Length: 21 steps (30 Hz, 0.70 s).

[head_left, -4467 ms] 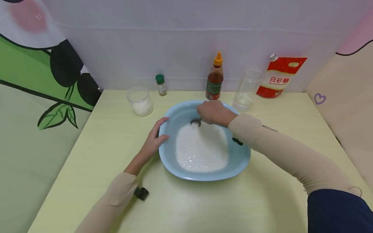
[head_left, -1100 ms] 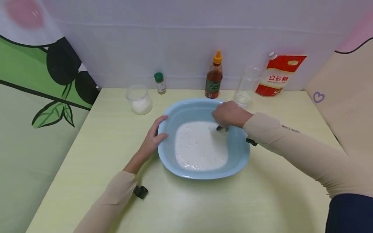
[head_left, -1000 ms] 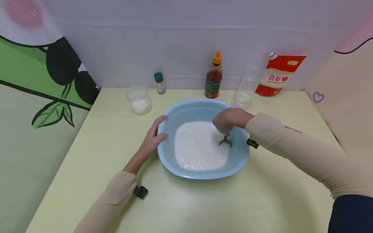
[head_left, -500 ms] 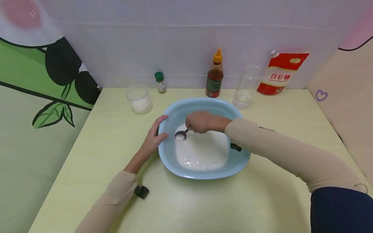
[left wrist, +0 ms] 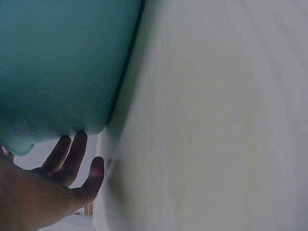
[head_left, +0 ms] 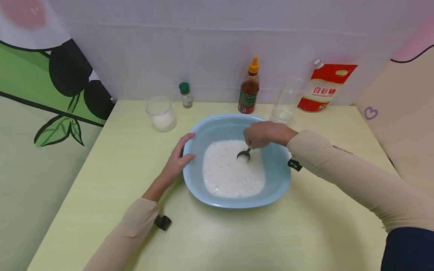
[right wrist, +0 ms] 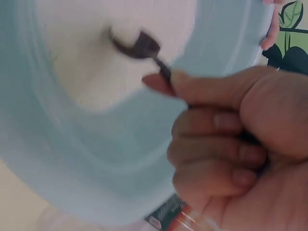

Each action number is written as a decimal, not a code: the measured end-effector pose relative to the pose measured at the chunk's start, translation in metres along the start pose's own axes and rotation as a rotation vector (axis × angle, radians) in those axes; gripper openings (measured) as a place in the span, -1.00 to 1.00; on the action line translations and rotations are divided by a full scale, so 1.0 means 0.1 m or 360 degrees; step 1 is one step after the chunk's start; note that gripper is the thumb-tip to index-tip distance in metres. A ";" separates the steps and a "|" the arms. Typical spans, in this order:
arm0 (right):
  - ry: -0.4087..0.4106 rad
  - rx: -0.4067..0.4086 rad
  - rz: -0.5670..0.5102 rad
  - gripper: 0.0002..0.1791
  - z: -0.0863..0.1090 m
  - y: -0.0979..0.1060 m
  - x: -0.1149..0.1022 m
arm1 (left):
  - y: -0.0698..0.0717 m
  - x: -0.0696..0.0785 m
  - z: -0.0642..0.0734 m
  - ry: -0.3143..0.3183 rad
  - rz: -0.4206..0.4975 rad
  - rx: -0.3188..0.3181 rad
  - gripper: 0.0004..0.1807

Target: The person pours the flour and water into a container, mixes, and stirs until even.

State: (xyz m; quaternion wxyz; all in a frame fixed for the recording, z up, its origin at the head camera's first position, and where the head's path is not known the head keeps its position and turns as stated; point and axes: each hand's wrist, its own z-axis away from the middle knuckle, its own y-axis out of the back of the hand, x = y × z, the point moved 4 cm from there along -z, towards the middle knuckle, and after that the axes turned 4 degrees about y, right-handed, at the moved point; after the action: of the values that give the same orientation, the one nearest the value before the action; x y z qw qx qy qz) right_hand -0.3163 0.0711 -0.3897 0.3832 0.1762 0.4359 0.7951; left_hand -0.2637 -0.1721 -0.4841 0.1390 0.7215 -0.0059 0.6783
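Note:
A light blue plastic basin (head_left: 237, 203) stands on the table, holding a white, milky liquid (head_left: 230, 173) with bubbles on its surface. At its left side my left hand (head_left: 176, 160) grips the rim, with thumb and forefinger over the edge. The left wrist view shows other fingertips against the basin's outer wall. Over the basin's far right part, my right hand (head_left: 259, 135) holds a dark metal spoon (head_left: 245, 153), its fingers wrapped round the handle in the right wrist view. The spoon's bowl sits in the liquid, partly covered by it.
Behind the basin stand a glass jar of white powder (head_left: 162, 118), a small green-capped bottle (head_left: 186, 96), a brown sauce bottle (head_left: 249, 94), a clear glass of clear liquid (head_left: 283, 109) and a red-white pouch (head_left: 320, 90) against the wall. Bare table (head_left: 230, 241) lies in front.
The right hand has moved the spoon about in the liquid, from the far right to the left side and back to the centre right. The left hand stays at the rim.

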 end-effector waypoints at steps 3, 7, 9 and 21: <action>0.0228 -0.0110 -0.0185 -0.79 -0.04 -0.10 -0.17 | 0.00 0.00 0.01 0.0024 -0.0012 0.0008 -0.25; 0.0364 -0.0035 -0.0288 -0.79 -0.16 -0.15 -0.41 | 0.00 -0.01 0.03 0.0045 -0.0023 0.0015 -0.24; 0.0377 0.0071 -0.0253 -0.78 -0.23 -0.12 -0.49 | 0.01 -0.01 0.03 0.0039 -0.0020 0.0024 -0.24; -0.0193 0.0222 0.0293 -0.84 -0.10 0.15 0.03 | 0.00 0.01 0.00 0.0017 -0.0008 -0.0009 -0.25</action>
State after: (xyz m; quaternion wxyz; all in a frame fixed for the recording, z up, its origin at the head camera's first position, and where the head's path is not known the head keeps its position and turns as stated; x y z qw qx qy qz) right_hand -0.3311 0.0627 -0.3832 0.3210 0.2894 0.4481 0.7826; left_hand -0.2635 -0.1721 -0.4834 0.1428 0.7174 -0.0051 0.6818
